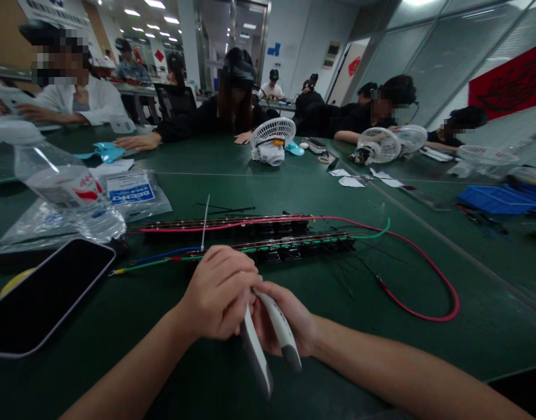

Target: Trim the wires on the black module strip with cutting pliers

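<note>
Both my hands meet at the near middle of the table around a pair of pliers [279,326] with white and dark grey handles. The handles point down toward me, spread apart; the jaws are hidden. My left hand [224,291] is closed over the head end, fingers curled. My right hand [289,318] is closed around the pliers from the other side. Just beyond lie two long dark strips with metal rails, a near strip [289,248] and a far strip [268,223]. A white cable tie [205,224] stands up from the near strip, beside a blue wire [163,255] and a green-yellow wire [149,265].
A red cable [434,271] loops to the right. At left are a phone [49,297], a water bottle [66,181] and a plastic bag [139,192]. Across the table, people sit near a white fan [272,140], another fan [379,146] and a blue tray [498,199].
</note>
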A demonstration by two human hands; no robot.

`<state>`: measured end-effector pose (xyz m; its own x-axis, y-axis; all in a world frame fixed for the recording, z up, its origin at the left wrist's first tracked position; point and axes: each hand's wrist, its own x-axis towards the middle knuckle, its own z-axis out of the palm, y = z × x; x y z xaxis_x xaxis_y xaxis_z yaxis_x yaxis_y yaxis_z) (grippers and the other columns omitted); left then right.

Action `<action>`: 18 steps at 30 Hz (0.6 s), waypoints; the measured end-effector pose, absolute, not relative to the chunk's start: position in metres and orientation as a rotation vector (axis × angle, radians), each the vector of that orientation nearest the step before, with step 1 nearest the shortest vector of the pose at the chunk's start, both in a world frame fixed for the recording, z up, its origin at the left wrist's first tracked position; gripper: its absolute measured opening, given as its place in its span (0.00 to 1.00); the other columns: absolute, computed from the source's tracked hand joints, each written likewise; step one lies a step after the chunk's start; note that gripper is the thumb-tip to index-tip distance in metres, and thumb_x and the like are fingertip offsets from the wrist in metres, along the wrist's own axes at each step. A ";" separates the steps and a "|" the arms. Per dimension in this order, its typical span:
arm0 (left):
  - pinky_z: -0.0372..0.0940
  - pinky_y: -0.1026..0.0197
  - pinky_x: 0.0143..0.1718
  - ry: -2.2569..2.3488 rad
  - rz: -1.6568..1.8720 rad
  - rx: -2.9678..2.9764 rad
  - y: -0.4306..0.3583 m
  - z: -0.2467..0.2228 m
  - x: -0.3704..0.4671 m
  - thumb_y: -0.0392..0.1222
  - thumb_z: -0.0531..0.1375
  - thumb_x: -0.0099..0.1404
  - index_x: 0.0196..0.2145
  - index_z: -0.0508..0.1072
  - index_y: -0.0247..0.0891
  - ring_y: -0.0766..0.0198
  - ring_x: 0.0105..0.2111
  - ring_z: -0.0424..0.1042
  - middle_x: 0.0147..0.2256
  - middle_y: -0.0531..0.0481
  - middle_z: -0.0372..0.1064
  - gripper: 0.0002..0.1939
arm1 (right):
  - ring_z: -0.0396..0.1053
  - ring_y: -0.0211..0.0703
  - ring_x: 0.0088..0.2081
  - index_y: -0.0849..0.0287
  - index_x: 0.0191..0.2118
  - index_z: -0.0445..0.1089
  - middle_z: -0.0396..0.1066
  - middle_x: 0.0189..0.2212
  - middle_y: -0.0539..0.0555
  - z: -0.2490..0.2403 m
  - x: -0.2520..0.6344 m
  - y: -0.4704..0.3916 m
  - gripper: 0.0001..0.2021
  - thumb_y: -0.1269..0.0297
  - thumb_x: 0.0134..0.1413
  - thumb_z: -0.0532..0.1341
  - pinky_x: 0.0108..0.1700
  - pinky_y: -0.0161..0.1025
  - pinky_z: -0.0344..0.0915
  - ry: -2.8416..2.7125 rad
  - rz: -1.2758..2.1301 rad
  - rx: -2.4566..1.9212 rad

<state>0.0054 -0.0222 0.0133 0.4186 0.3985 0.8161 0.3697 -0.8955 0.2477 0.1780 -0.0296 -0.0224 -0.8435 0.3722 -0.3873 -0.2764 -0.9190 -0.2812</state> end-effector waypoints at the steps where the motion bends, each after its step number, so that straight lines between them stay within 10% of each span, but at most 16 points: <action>1: 0.64 0.49 0.41 0.584 1.518 2.628 -0.028 0.015 0.012 0.35 0.51 0.62 0.37 0.72 0.33 0.54 0.37 0.71 0.35 0.42 0.73 0.11 | 0.69 0.37 0.25 0.64 0.33 0.67 0.72 0.24 0.53 -0.021 0.178 -0.030 0.16 0.54 0.59 0.53 0.32 0.33 0.63 -0.260 2.693 -0.653; 9: 0.59 0.55 0.27 0.087 1.238 2.778 -0.054 0.004 0.060 0.52 0.47 0.66 0.25 0.73 0.33 0.60 0.24 0.66 0.23 0.48 0.67 0.23 | 0.67 0.35 0.22 0.64 0.27 0.67 0.70 0.20 0.50 -0.024 0.182 -0.024 0.18 0.53 0.59 0.54 0.27 0.31 0.58 -0.217 2.614 -0.765; 18: 0.62 0.55 0.34 0.213 1.013 2.933 -0.055 0.003 0.059 0.47 0.52 0.63 0.26 0.71 0.34 0.59 0.28 0.66 0.25 0.48 0.68 0.16 | 0.70 0.47 0.45 0.64 0.35 0.72 0.74 0.37 0.59 -0.014 0.174 -0.026 0.25 0.43 0.52 0.54 0.51 0.40 0.60 -0.637 2.657 -0.655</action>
<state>0.0592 -0.0551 0.0029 0.7785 0.1397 0.6119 0.1192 -0.9901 0.0744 0.1735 -0.0260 -0.0143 -0.8396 0.4111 -0.3551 -0.2054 -0.8454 -0.4930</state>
